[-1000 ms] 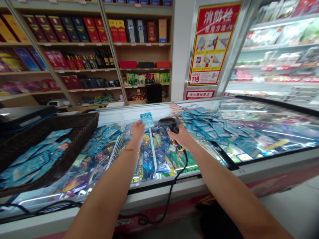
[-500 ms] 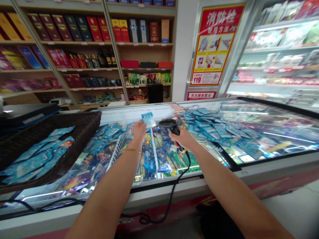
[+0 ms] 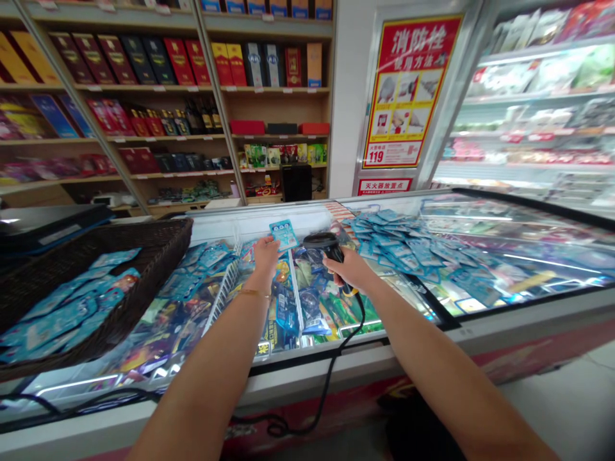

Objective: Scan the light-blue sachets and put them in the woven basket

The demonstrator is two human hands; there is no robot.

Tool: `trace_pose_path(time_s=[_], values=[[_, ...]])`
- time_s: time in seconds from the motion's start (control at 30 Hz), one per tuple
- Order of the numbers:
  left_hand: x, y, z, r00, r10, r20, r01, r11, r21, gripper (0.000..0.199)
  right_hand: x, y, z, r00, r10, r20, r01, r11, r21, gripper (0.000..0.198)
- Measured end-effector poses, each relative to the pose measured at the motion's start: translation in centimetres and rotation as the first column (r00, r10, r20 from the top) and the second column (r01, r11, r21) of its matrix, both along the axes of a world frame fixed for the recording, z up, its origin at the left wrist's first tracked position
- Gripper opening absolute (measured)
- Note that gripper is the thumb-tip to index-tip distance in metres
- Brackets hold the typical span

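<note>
A small, flat, light-blue packet with white print (image 3: 284,234) is held up over the middle of a long white chest freezer with a clear glass top (image 3: 288,362), its face turned up toward the camera. The left hand (image 3: 266,255) grips it at its lower left edge, fingers closed on it, and a thin gold-coloured bracelet (image 3: 254,293) circles that wrist. Just to the right, the right hand (image 3: 350,267) is wrapped around the handle of a black handheld scanner with a rounded head (image 3: 321,241); the head is near the packet but apart from it. From the bottom of the handle a black cable (image 3: 331,371) drops over the freezer's front edge and loops there. Below the hands, a white wire divider (image 3: 225,288) and many coloured bags (image 3: 312,307) show inside the freezer. To the right of the scanner a broad, loose heap of similar light-blue packets (image 3: 403,240) spreads across the glass. On the left stands a dark-brown woven basket (image 3: 166,256) with more light-blue packets (image 3: 62,320) lying in it, and behind it is a flat dark device (image 3: 52,227). Farther back, wooden shelves (image 3: 271,91) carry boxes in yellow, red and dark blue, with bottles among them. A red and yellow poster (image 3: 410,89) hangs beside them, and at the far right a lit display case (image 3: 538,131) holds rows of packaged goods, blurred.
</note>
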State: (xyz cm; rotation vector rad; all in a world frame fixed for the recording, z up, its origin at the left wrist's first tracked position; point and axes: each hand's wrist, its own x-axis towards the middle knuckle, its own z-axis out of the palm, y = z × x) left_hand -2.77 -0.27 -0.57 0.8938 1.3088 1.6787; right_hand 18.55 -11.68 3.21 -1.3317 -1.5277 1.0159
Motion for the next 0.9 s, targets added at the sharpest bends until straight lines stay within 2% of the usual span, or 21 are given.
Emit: trace_pose_path(time_s=[0.6,0.9], values=[[-0.4,0.5,-0.3,0.998,0.049,0.037,-0.05,0.999,0.017,0.016,-0.1,-1.3,1.2,0.997,0.052,0.058,-0.054,0.998,0.027,0.012],[-0.6,0.3,-0.5,0.999,0.05,0.005,-0.05,0.998,0.036,0.017,-0.1,-0.5,0.5,1.0,0.029,-0.01,-0.029,0.998,0.049,0.012]])
